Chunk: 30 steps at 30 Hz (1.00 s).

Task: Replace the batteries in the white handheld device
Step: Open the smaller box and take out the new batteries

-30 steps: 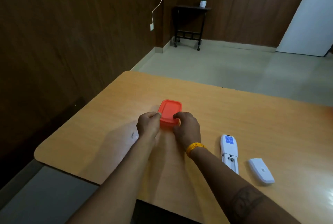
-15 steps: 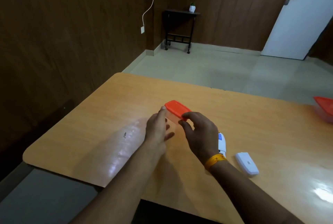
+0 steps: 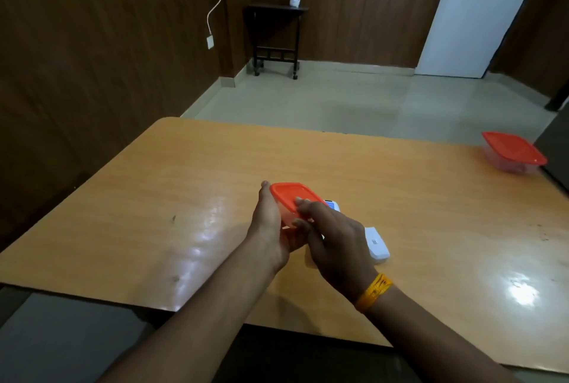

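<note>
A small clear box with an orange lid (image 3: 289,194) is held above the wooden table (image 3: 400,185) between both hands. My left hand (image 3: 271,228) cups its left side and underside. My right hand (image 3: 332,238) grips the lid's near right edge with thumb and fingers. The white handheld device (image 3: 334,206) lies on the table behind my right hand, mostly hidden, only its blue-labelled end showing. Its white battery cover (image 3: 377,244) lies beside it to the right. No batteries are visible.
A second clear box with an orange lid (image 3: 512,151) stands at the table's far right edge. A dark side table (image 3: 275,34) with a small white pot stands against the far wall, and a white door (image 3: 474,13) is at the back right.
The small box has been lifted off the table and tilted. My left hand now cups it from the left, and my right hand holds the lid's edge. The view has swung right.
</note>
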Motion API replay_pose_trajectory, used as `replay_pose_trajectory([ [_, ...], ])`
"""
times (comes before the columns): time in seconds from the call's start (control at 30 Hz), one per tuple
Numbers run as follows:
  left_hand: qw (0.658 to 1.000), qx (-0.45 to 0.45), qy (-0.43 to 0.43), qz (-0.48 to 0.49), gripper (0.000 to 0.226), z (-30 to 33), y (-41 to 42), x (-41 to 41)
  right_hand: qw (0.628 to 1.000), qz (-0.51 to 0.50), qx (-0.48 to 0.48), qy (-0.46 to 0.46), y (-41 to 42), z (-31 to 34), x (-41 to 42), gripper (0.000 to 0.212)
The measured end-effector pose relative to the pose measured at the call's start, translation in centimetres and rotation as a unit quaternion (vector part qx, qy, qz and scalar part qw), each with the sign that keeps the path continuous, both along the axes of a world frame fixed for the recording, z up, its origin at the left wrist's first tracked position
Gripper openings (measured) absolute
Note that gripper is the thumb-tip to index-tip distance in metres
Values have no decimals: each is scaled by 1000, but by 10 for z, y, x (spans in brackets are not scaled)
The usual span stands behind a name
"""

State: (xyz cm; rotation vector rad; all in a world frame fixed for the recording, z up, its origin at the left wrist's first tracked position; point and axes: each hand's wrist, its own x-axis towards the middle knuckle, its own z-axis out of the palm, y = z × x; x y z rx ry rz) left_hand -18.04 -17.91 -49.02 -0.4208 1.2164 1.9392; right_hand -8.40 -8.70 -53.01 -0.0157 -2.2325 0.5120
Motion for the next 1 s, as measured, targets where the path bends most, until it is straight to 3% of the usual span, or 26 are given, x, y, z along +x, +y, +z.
replay_pose_trajectory([
  [0.13, 997, -30, 30, 57, 77, -10, 11, 6, 996, -13, -89, 3, -6, 3, 2, 17],
  [0.27, 993, -52, 75, 79, 87, -23, 21, 2, 990, -29, -140, 21, 1, 10, -1, 13],
  [0.5, 989, -21, 148, 9, 90, -17, 15, 15, 992, -60, -101, 47, 11, 16, -4, 20],
  [0.63, 972, 9, 230, -56, 96, -10, 4, 19, 990, -60, -109, 60, 14, 21, -7, 21],
  [1.0, 950, 20, 298, -90, 66, -15, -7, 20, 989, -77, -114, 57, 16, 22, 1, 28],
])
